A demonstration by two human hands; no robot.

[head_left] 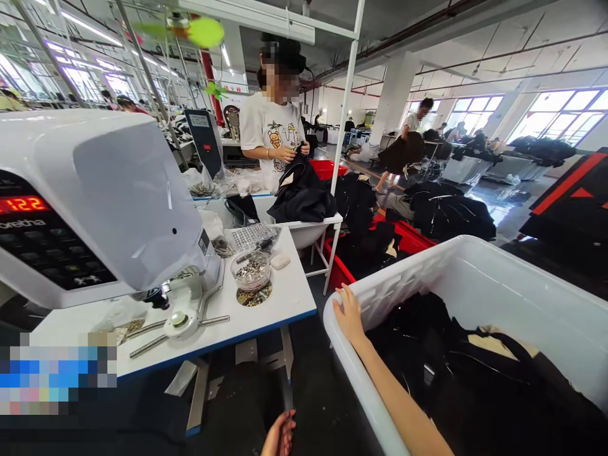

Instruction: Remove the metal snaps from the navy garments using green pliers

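From the head camera I see my right hand resting on the near rim of the big white bin, fingers laid flat over the edge, gripping nothing. The bin holds a heap of black garments, just inside from that hand. My left hand sits low, below the bin's near corner, at the frame's bottom edge; its fingers look loosely curled, but I cannot tell if they hold anything. Left of the bin stands the white table with a white press machine showing 122 on its red display, and a clear bowl of small metal parts. Beyond the bin, a co-worker in a white T-shirt handles dark fabric
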